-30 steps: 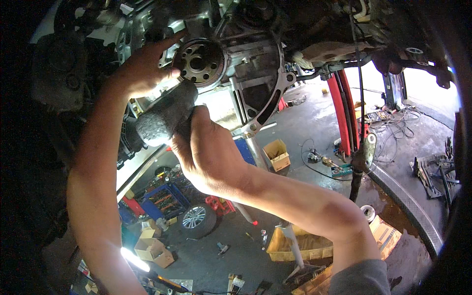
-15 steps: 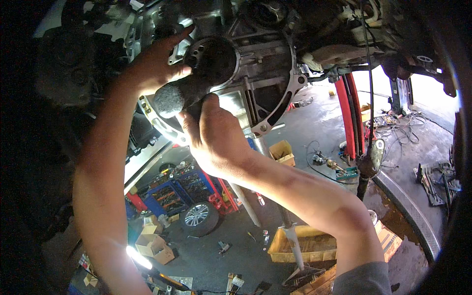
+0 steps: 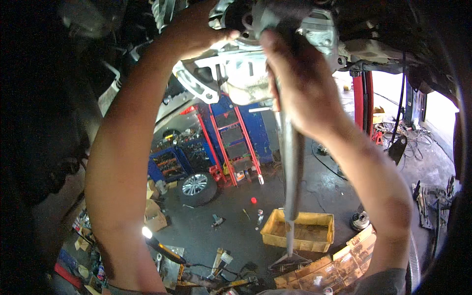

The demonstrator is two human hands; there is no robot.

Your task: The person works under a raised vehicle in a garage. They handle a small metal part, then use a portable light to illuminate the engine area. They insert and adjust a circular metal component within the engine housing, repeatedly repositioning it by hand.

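Overhead is the pale metal engine or gearbox casing, its bolt flange facing me. My left hand reaches up to its left side, thumb stretched toward the round opening. Its other fingers run into shadow at the top edge, and nothing shows in its grasp. My right hand is closed around a hammer, blurred by motion. The thick grey hammer head is in front of the casing, right of my left thumb. Below that fist runs a long grey shaft; where handle and stand post meet, I cannot tell.
A yellow tub lies on the floor beside the stand's foot. Behind are a wheel, a red ladder-like frame and blue tool shelving. A lit work lamp is by my left forearm; flattened cardboard lies below.
The view has tilted down, so the casing sits higher. My right hand has swung the hammer up and right, away from my left hand, which stays at the casing.
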